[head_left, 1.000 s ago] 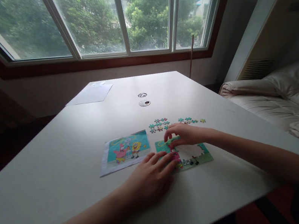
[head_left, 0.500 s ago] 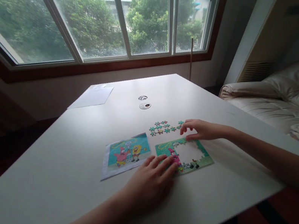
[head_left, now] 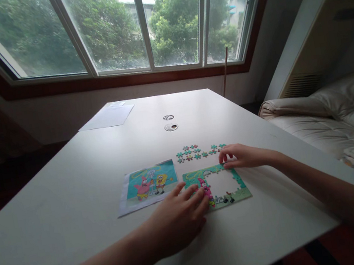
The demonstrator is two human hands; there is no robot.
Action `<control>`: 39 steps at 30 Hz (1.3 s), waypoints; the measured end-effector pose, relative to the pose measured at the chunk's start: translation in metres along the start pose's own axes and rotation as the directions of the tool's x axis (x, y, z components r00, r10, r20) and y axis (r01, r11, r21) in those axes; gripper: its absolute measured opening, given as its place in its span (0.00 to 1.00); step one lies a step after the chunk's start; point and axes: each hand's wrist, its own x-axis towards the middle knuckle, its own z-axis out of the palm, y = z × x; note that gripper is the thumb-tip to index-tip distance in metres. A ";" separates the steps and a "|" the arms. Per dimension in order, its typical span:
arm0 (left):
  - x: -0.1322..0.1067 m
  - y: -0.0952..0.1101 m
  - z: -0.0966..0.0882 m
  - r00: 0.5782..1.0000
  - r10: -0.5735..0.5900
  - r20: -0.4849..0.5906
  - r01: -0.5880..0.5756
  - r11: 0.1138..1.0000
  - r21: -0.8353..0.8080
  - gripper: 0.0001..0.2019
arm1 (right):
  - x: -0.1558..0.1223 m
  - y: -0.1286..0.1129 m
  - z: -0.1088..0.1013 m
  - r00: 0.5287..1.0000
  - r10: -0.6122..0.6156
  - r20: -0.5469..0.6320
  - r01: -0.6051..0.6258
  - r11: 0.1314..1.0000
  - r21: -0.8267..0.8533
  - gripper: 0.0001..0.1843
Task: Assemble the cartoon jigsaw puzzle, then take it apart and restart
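A jigsaw puzzle (head_left: pixel 246 194) with pink and green cartoon figures lies on the white table, a blank gap in its middle and right. My left hand (head_left: pixel 185 210) rests with fingers spread over its left side. At the puzzle's upper right edge is my right hand (head_left: pixel 244 156), fingers bent downward and thumb apart from them; I see no piece between them. Several loose puzzle pieces (head_left: pixel 197 151) lie just beyond the puzzle, some right by my right fingertips. Left of the puzzle, a printed picture sheet (head_left: pixel 151 182) shows cartoon figures.
The white table (head_left: pixel 60 224) reaches toward a window. White paper (head_left: pixel 106 117) lies at its far left, and two round discs (head_left: pixel 171 127) sit at the far middle. A cream padded seat (head_left: pixel 310 119) stands to the right.
My right hand has shifted slightly right and toward me, its fingers bending further down; more loose pieces show beside it. My left hand stays on the puzzle. The view has tilted slightly.
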 end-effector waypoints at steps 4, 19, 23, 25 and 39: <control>0.003 0.005 0.003 1.000 0.020 -0.001 -0.020 1.000 -0.006 0.16 | -0.002 0.000 0.001 1.000 0.006 -0.011 -0.006 1.000 0.008 0.09; 0.000 0.009 0.013 0.995 0.003 -0.100 -0.009 0.998 -0.055 0.16 | 0.099 -0.005 -0.009 0.985 -0.112 -0.128 0.100 0.990 -0.096 0.08; -0.001 0.009 0.015 0.995 0.005 -0.104 -0.011 0.998 -0.057 0.16 | 0.132 -0.006 -0.006 0.994 -0.043 -0.101 0.036 0.996 -0.076 0.11; -0.001 0.009 0.016 0.994 0.010 -0.108 -0.017 0.998 -0.060 0.16 | 0.142 -0.008 -0.007 0.999 0.008 -0.044 -0.010 0.999 -0.039 0.13; -0.002 0.010 0.014 0.989 0.018 -0.143 -0.026 0.998 -0.050 0.16 | 0.165 -0.019 -0.012 0.981 0.166 0.097 -0.171 0.984 0.042 0.15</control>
